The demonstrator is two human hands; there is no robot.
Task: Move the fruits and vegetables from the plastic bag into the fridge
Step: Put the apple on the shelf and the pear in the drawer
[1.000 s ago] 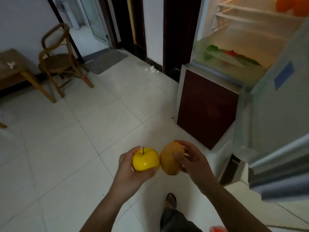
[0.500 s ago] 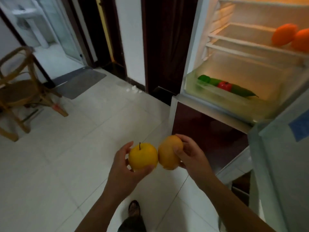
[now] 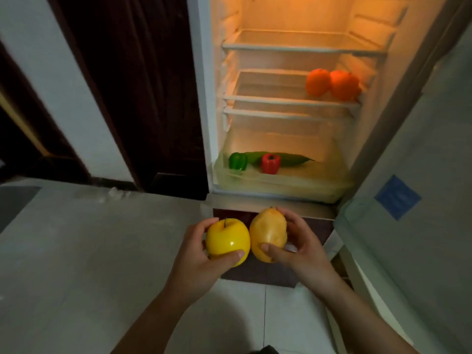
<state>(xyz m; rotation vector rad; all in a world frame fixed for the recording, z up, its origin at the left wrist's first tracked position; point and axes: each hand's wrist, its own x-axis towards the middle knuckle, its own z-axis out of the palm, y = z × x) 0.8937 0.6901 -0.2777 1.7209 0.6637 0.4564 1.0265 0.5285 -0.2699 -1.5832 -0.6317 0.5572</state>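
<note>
Cupping a round, glossy yellow apple (image 3: 227,240) in my left hand (image 3: 204,261), I have my thumb curled across its lower front and my fingers wrapped behind it; its thin dark stem points up. My right hand (image 3: 298,249) grips a mango (image 3: 268,233), an elongated oval with a duller, matte yellow-orange skin, thumb pressed on its lower end and fingers curved round its far side. The two fruits touch side by side between my hands.

Beyond my knuckles stands the open fridge (image 3: 201,72), its white plastic interior lit warm. Straight ahead of both hands, low down, a translucent crisper drawer (image 3: 281,185) holds a blocky green bell pepper (image 3: 237,160), a red bell pepper (image 3: 270,163) and a long, tapering green cucumber (image 3: 291,159) lying behind them. Higher, above my right hand, two round oranges (image 3: 319,81) sit touching each other on a clear shelf (image 3: 268,99) with a white rim.

To the right of my right hand stands the smooth pale fridge door (image 3: 408,251), bearing a blue square sticker (image 3: 397,196). Under and left of my left hand spreads a floor of pale, smooth tiles (image 3: 76,251), and farther left beyond it a dark wooden door frame (image 3: 143,85).
</note>
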